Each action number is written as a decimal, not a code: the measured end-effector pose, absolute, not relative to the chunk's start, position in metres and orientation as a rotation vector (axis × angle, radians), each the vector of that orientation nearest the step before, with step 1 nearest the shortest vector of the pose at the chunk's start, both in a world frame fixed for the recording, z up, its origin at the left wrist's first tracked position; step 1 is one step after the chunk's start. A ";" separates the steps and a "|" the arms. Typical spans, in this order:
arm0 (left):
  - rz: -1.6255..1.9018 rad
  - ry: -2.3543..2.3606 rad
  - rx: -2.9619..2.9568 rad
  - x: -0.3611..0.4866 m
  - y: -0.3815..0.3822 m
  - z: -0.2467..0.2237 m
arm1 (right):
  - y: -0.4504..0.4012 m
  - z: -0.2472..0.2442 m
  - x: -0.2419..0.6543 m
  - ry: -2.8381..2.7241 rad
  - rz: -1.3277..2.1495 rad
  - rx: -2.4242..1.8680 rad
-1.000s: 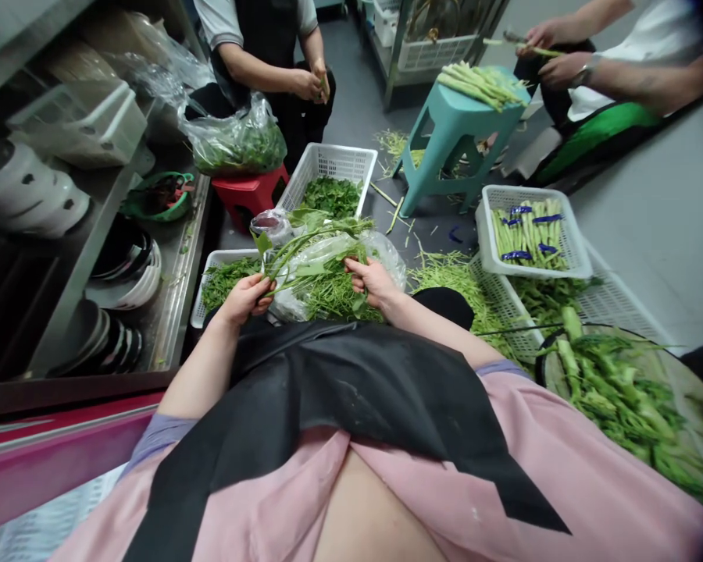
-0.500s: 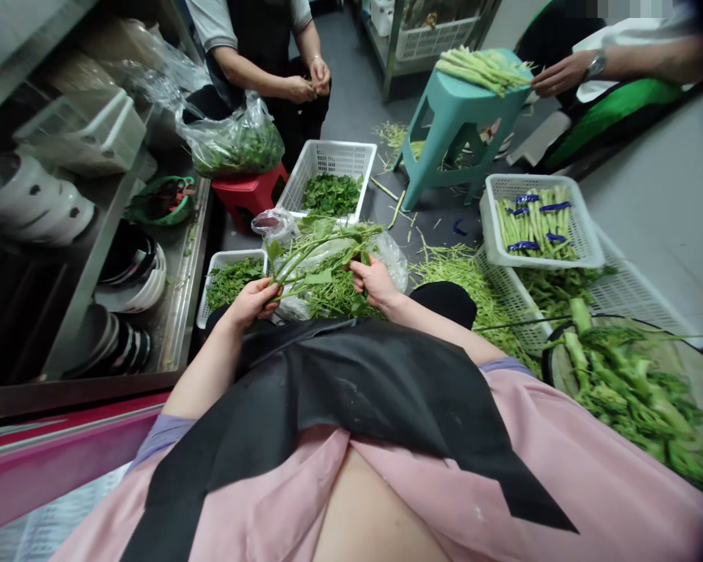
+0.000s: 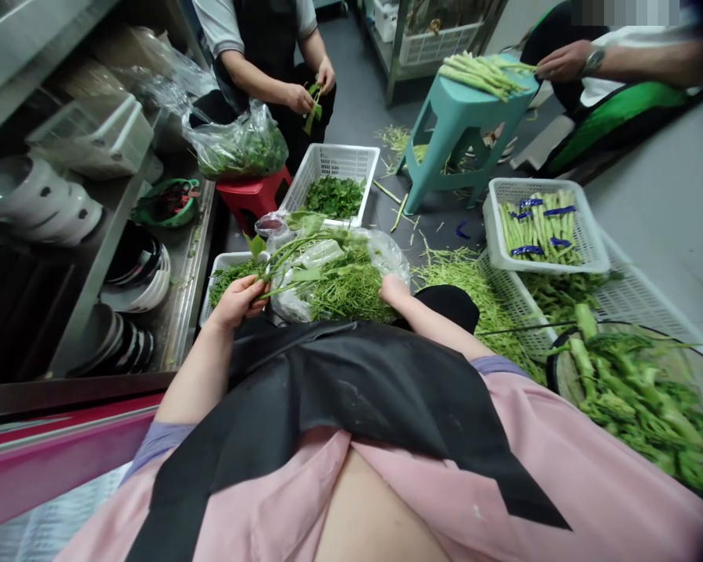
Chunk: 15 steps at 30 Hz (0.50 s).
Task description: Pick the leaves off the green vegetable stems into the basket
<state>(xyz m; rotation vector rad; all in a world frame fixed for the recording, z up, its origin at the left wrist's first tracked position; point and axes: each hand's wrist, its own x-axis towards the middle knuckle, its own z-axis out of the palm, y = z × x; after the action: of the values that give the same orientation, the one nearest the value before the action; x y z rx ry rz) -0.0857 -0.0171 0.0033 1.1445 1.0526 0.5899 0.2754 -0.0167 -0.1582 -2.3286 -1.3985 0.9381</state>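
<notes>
My left hand (image 3: 240, 302) is closed round the ends of a few long leafy green stems (image 3: 290, 251), above a small white basket of picked greens (image 3: 234, 279). The stems stretch right, over a clear plastic bag (image 3: 390, 251) piled with thin green stalks (image 3: 348, 290). At the bag's right side is my right hand (image 3: 394, 290), low and close to my lap. Its fingers are hidden, so I cannot see whether it holds anything.
Beyond the bag stands a white basket (image 3: 360, 168) of leaves. A co-worker's hands (image 3: 313, 90) hold a leafy sprig. Another person's hand (image 3: 564, 61) touches asparagus-like stalks (image 3: 483, 72) on a teal stool (image 3: 472, 101). Bundled stalks (image 3: 542, 226) and broccoli-like stems (image 3: 638, 382) are at right; metal shelving (image 3: 102, 289) is left.
My right hand has moved right and down, away from the stems, to the bag's edge. My left hand has shifted slightly left with the stems. The co-worker's leafy sprig now shows.
</notes>
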 end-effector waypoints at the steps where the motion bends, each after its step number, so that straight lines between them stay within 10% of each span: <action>1: 0.600 1.050 1.143 -0.087 -0.017 0.005 | -0.016 -0.158 0.278 -1.406 0.945 -2.367; 15: 0.714 1.044 1.150 -0.104 -0.018 0.013 | -0.027 -0.055 0.277 -1.899 0.758 -2.138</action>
<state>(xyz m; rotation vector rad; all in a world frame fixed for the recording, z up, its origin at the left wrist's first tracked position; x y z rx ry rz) -0.1037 -0.0175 0.0133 1.1499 1.0435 0.7135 0.2766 -0.0265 -0.0552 -2.1378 -1.8988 0.7581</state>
